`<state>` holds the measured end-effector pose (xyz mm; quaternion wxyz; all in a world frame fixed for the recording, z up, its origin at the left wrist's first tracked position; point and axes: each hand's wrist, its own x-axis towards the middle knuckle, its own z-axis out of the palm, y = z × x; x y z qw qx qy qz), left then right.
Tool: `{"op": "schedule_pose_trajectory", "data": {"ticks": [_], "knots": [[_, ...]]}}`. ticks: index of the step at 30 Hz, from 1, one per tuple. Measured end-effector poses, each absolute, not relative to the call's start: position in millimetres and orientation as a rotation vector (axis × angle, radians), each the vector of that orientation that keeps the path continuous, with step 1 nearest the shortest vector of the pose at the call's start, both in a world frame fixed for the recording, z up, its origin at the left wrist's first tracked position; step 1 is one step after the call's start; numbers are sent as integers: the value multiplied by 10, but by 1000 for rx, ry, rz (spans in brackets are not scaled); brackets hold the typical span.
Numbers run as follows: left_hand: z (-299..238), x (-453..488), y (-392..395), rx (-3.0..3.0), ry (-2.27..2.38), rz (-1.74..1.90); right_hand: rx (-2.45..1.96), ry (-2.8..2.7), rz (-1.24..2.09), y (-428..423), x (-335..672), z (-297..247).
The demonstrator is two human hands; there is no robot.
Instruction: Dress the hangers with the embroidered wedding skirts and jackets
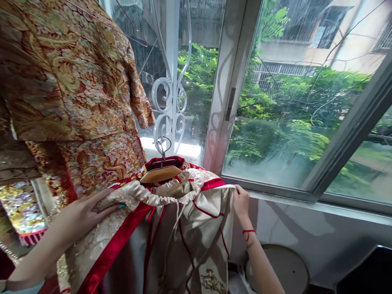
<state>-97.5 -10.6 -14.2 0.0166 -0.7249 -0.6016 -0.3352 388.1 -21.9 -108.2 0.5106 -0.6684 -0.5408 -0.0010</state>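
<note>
A cream satin skirt (199,241) with red trim, a gathered drawstring waist and gold embroidery is spread in front of me. My left hand (92,210) grips its left side near the waist, with the thumb on the cloth and some fingers hidden. At the skirt's upper right corner, my right hand (241,200) pinches the edge between thumb and fingers. A wooden hanger (161,174) with a metal hook rises behind the waistband. Around that hanger shows the red and gold collar (180,161) of another garment, mostly covered by the skirt.
A gold and red brocade garment (88,81) hangs at the left. White scrolled ironwork (173,102) and a sliding window frame (232,94) stand behind. A round pale object (280,267) is low at the right, and a black object (367,269) fills the lower right corner.
</note>
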Motion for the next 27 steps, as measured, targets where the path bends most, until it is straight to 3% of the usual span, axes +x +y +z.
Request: {"op": "schedule_pose_trajectory", "data": {"ticks": [7,13,18,27], "knots": [[-105,-904,-103,-2294,-1970,-818,-1669,-1511,188,-389,3866,-751],[-52,-859,-140,-2257,-1971,-750,-1417,-1511,-483,-452,3229,-734],[-62,-865,-150,-2280,-1923,-678,-1213,-1455,-673,129,3117,-809],[-107,-830,-221,-2341,-1897,-738,-1352,-1644,-320,185,3464,-188]]}}
